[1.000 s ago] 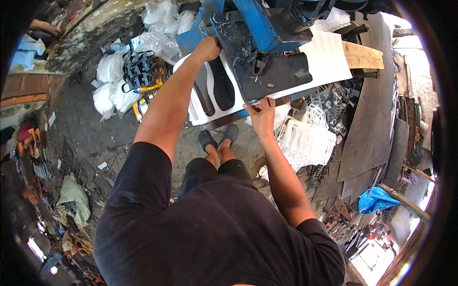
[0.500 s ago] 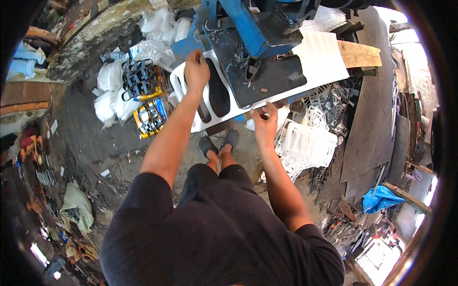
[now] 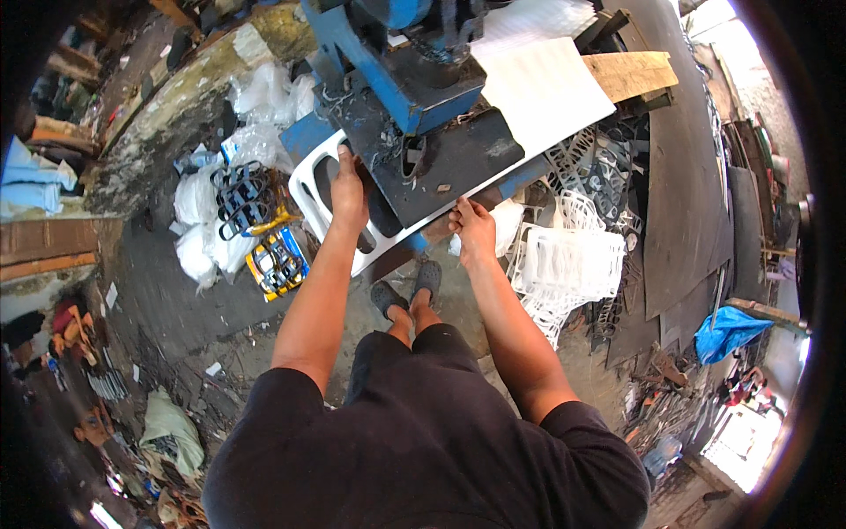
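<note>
A white foam-like sheet (image 3: 551,84) with long rounded cut-outs at its left end lies across the bed of a blue press (image 3: 379,75). A flat black plate (image 3: 467,163) covers the sheet's middle and overlaps part of a cut-out. My left hand (image 3: 349,201) is closed on the strip between the cut-outs, one finger stretched along it. At the sheet's front edge, right of the plate's near corner, my right hand (image 3: 476,231) pinches the rim with thumb and fingers. A small tan scrap (image 3: 443,188) rests on the plate.
White cut-out sheet scraps (image 3: 568,264) are piled at the right of the press. To its left lie clear plastic bags (image 3: 198,198) and black strap-like pieces (image 3: 240,198) beside a yellow-and-blue package (image 3: 278,264). A wooden board (image 3: 630,75) juts out behind, near large dark sheets (image 3: 679,220).
My left hand has come down onto the sheet's left end from above it. The black plate now overlaps more of the cut-outs. The whole view has shifted slightly.
</note>
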`<action>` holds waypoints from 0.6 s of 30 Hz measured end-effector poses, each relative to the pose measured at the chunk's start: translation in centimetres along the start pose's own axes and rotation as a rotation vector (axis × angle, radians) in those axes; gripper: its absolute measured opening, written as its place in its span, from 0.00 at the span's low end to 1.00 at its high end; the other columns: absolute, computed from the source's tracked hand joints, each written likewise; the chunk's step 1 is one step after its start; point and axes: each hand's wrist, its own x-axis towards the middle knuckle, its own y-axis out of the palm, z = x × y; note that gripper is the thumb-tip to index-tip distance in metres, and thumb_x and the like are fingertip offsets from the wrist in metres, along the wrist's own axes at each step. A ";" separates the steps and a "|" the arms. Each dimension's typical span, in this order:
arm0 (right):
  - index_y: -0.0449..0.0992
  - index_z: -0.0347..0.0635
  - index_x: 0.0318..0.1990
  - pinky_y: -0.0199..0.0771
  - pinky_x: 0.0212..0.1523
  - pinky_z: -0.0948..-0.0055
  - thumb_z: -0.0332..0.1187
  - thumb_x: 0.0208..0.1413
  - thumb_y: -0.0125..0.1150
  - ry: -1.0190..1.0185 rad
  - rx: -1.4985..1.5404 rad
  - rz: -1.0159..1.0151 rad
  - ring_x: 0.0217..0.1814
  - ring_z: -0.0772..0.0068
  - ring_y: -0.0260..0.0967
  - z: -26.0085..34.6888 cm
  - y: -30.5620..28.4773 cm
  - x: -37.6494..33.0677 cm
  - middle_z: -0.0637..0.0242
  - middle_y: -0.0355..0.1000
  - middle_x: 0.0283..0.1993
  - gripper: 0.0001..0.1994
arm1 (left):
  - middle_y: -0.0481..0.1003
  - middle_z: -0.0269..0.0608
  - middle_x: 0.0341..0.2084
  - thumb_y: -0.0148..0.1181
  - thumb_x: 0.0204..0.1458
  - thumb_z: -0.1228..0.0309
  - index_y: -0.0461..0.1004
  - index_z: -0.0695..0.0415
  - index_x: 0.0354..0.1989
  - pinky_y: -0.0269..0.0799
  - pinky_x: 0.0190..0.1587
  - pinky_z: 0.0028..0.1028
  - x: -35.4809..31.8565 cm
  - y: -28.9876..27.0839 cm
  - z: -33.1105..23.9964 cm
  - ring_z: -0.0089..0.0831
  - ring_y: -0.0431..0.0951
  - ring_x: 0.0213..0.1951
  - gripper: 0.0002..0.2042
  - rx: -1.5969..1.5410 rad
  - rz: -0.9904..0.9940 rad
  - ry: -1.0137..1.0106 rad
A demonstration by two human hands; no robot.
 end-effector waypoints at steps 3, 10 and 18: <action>0.74 0.35 0.42 0.70 0.32 0.77 0.33 0.65 0.55 -0.018 0.014 -0.010 0.33 0.77 0.69 0.6 -0.2 1.9 0.69 0.71 0.34 0.09 | 0.78 0.38 0.40 0.44 0.60 0.37 0.75 0.59 0.47 0.71 0.37 0.26 1.5 0.0 0.1 0.27 0.77 0.35 0.33 -0.047 0.099 -0.034; 0.74 0.38 0.42 0.71 0.31 0.74 0.29 0.66 0.47 -0.025 0.009 -0.009 0.32 0.74 0.69 1.5 -0.5 5.6 0.68 0.71 0.35 0.08 | 0.62 0.43 0.66 0.43 0.53 0.28 0.54 0.56 0.70 0.60 0.65 0.39 2.5 1.6 -0.9 0.39 0.64 0.64 0.47 -0.130 0.298 -0.095; 0.80 0.37 0.44 0.75 0.45 0.68 0.38 0.56 0.64 -0.456 -1.009 -0.006 0.44 0.65 0.76 12.0 -4.9 1.2 0.56 0.78 0.42 0.14 | 0.65 0.54 0.60 0.52 0.65 0.58 0.58 0.66 0.63 0.63 0.63 0.37 -7.0 6.1 -5.9 0.39 0.66 0.61 0.27 0.315 -0.182 0.776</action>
